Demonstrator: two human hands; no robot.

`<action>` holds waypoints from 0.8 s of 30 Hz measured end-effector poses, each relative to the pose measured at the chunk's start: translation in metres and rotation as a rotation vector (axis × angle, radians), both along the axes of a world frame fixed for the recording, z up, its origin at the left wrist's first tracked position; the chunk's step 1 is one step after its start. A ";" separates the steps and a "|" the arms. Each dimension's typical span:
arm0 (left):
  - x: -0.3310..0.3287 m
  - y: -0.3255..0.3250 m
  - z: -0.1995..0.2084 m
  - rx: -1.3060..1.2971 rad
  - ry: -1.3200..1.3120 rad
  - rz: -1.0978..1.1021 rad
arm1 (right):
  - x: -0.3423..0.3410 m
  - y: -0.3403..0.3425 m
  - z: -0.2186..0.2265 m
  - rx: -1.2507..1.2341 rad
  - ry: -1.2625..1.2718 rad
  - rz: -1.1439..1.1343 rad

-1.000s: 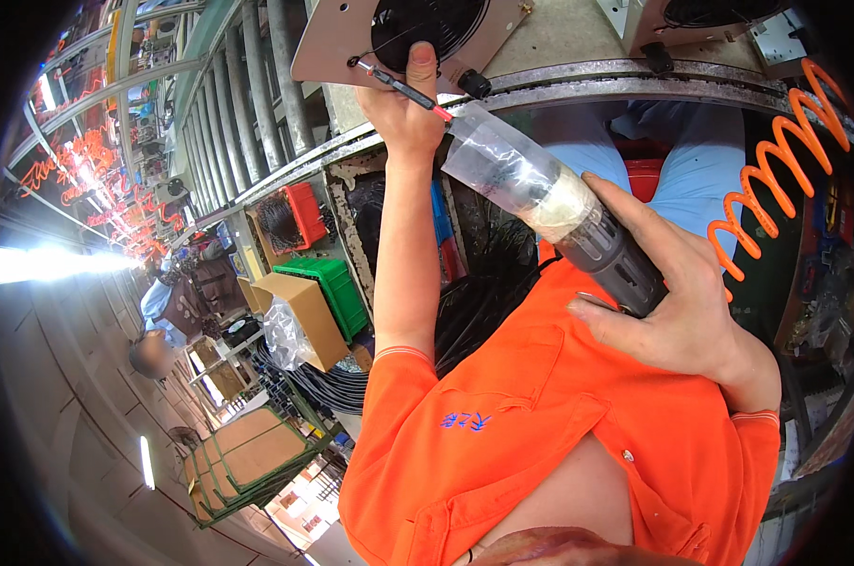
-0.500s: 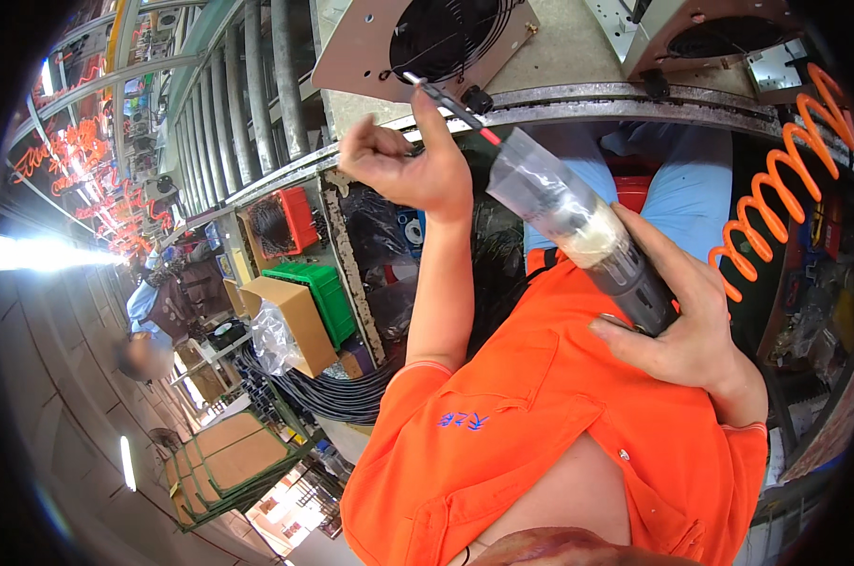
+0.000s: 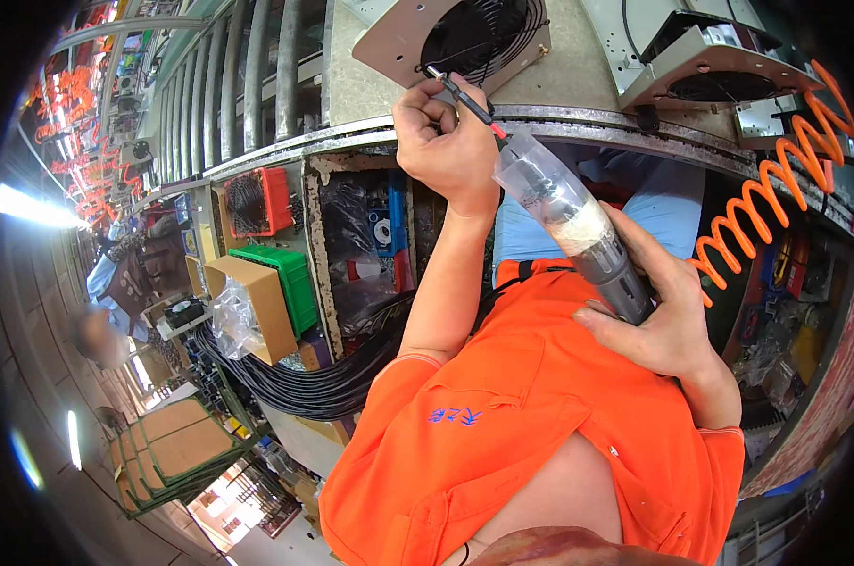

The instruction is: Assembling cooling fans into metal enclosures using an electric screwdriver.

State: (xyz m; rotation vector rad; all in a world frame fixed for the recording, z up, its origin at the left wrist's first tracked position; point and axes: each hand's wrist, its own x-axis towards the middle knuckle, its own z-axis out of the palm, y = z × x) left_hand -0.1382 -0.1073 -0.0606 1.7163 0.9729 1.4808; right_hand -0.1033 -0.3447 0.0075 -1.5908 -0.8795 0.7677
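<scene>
Head view: left of the screwdriver sits a green crate. Much nearer, the left hand half curls just beside its bit; whether those fingers pinch anything cannot be told. Below-left of the screwdriver, blue characters are stitched on an orange shirt. Above its tip, a metal panel carries a black fan. The slanting screwdriver has a clear plastic sleeve, cream band and dark grey grip, clasped by the right hand. To its right hangs a coiled orange hose.
</scene>
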 end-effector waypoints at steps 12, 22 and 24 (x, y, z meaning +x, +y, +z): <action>-0.001 0.004 0.002 -0.037 -0.021 -0.055 | 0.004 0.006 0.011 -0.068 0.229 0.013; -0.014 0.012 0.002 0.059 0.054 -0.133 | 0.024 0.012 0.007 0.005 -0.009 0.096; -0.020 0.015 0.003 0.070 0.096 -0.177 | 0.019 0.012 0.001 0.000 -0.039 0.066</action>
